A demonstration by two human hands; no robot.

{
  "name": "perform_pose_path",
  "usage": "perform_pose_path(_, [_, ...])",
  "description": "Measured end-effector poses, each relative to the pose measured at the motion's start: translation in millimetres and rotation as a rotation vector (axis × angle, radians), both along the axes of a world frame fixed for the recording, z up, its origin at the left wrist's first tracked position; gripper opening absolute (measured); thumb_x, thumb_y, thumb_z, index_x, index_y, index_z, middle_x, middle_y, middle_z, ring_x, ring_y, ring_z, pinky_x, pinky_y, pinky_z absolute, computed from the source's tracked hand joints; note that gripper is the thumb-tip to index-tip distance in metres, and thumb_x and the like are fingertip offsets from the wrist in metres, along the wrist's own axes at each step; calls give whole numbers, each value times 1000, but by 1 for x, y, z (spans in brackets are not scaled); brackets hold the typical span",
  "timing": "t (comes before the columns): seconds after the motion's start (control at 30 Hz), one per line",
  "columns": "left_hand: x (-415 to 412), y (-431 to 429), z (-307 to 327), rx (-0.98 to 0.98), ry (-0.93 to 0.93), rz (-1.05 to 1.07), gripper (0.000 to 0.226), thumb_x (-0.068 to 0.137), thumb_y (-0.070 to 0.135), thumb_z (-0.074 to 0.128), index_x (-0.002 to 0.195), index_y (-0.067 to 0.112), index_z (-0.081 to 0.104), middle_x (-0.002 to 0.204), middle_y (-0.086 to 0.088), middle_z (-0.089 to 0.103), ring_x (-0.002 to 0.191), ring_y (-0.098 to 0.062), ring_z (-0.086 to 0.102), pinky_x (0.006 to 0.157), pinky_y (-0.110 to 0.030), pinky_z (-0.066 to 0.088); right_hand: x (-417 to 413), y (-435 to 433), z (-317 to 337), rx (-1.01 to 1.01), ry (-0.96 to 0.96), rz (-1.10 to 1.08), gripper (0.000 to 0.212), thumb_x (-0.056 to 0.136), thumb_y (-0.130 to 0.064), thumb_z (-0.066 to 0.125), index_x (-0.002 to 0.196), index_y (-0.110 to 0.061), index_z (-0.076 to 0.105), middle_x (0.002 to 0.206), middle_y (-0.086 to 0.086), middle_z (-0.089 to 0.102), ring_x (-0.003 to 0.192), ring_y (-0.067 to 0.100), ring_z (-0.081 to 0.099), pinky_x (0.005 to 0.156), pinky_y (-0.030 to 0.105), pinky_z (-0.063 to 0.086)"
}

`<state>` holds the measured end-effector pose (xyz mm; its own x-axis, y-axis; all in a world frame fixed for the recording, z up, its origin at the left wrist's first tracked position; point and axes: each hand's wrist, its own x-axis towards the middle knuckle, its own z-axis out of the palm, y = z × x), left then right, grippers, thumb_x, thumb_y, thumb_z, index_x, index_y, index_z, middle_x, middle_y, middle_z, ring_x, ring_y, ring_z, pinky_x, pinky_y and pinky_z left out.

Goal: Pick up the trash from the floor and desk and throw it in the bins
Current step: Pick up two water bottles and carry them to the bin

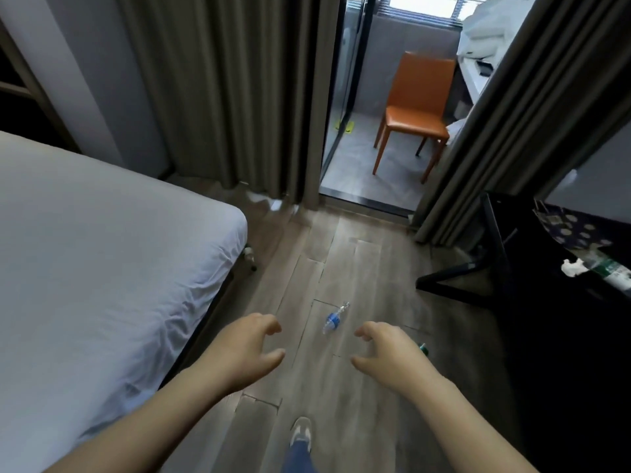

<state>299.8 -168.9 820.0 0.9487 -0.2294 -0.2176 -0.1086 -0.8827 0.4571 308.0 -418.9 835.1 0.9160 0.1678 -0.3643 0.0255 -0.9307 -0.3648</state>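
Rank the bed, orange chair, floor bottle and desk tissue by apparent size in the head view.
1. bed
2. orange chair
3. floor bottle and desk tissue: these look about alike, so they are not ranked apart.

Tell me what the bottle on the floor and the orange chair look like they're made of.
Bottle: likely thin clear plastic, see-through, with a blue label. Chair: seat and back look like smooth orange leather or faux leather, with a faint sheen.

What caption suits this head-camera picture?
Left hand and right hand, both empty, flank a plastic bottle lying on the floor beside the bed.
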Motion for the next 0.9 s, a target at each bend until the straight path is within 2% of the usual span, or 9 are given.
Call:
perform_pose_path(0.17, [97,0,-10,7,29,26,41,82,48,60,118,28,58,114,11,60,96,-3,54,82,-20,44,103,3,-7,21,32,3,42,83,-31,62,123,-18,58,120,0,62,110,17,57,89,29,48])
perform_pose_path(0.23, [133,-1,-15,6,32,46,41,81,48,60,117,28,58,113,10,60,94,-3,54,79,-19,42,143,3,-10,33,43,9,44,83,-31,62,125,-20,57,120,-1,62,112,16,56,90,27,47])
perform_pose_path(0.47, [236,8,-48,16,105,87,40,81,45,60,116,24,59,115,7,61,103,-9,58,88,-27,47,250,8,-38,32,116,25,47,83,-33,59,129,-23,54,122,-2,58,111,14,54,88,25,46])
perform_pose_path(0.67, [312,24,-97,14,203,64,41,79,44,60,115,23,60,114,6,62,103,-9,58,88,-25,47,327,30,-79,14,173,23,50,83,-34,60,131,-21,53,125,0,58,114,17,54,94,28,46])
perform_pose_path(0.9, [424,60,-179,12,270,48,38,81,41,61,113,19,61,112,2,63,103,-14,59,87,-29,48,421,73,-152,-19,176,-27,49,84,-36,59,130,-21,54,125,1,58,117,19,53,90,28,43])
